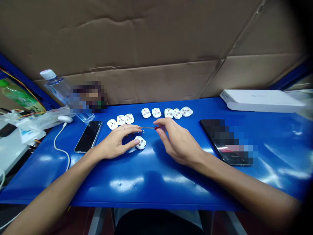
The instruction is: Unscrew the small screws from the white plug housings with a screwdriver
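Workshop (screwdriver (pixel 156 128), white plastic parts (pixel 156 113))

You can read no word, brand or number with certainty. On your left, the green bottle (pixel 21 96) has dark lettering on its label, too blurred to make out; on your right, the white box (pixel 261 100) bears faint print, too small to read.

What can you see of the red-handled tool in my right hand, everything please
The tool looks like a small screwdriver: a red handle, perhaps plastic, and a slim, straight, metal-looking shaft. Your right hand pinches the handle between thumb and fingers, hiding part of it. The shaft points left, roughly level, over the blue table. Its tip is close to your left hand; whether they touch is unclear.
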A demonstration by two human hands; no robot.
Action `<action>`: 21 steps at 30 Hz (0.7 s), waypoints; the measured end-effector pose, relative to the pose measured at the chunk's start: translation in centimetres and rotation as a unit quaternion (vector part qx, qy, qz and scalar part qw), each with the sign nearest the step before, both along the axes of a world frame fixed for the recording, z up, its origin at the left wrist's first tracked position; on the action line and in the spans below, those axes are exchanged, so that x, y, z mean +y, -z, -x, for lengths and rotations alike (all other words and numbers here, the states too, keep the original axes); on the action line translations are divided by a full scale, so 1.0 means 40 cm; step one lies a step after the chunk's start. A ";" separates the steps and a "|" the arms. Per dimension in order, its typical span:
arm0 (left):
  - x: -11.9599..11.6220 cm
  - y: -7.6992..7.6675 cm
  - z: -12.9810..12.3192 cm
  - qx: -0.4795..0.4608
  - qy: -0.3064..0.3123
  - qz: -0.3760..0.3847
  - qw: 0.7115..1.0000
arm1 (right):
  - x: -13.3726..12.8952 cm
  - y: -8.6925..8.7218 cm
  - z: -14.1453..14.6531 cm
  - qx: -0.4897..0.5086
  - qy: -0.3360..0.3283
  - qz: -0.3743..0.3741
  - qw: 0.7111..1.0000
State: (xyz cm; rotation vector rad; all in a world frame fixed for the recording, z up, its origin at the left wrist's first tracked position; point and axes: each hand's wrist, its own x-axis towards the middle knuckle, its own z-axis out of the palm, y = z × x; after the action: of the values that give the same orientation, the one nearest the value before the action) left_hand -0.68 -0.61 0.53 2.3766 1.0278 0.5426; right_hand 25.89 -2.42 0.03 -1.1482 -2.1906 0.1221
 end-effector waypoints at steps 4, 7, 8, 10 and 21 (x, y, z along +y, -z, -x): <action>0.005 0.007 0.001 0.004 -0.015 -0.003 1.000 | 0.000 -0.004 0.000 0.003 -0.004 -0.007 1.000; 0.004 0.006 0.000 -0.005 -0.016 -0.009 1.000 | 0.000 -0.006 0.000 0.007 -0.006 -0.009 1.000; 0.004 0.005 0.000 -0.009 -0.014 -0.011 1.000 | -0.001 -0.006 -0.001 0.010 -0.008 -0.011 1.000; 0.003 0.003 0.001 -0.007 -0.019 -0.014 1.000 | -0.003 -0.009 -0.003 0.017 -0.015 -0.024 0.999; 0.002 -0.002 0.004 0.014 -0.039 -0.008 0.999 | -0.014 -0.022 -0.013 0.032 -0.047 -0.033 0.998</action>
State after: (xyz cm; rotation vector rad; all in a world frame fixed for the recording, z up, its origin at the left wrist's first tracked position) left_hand -0.85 -0.53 0.60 2.3720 1.1377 0.5498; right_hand 26.39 -3.00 0.90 -0.9918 -2.1759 0.1250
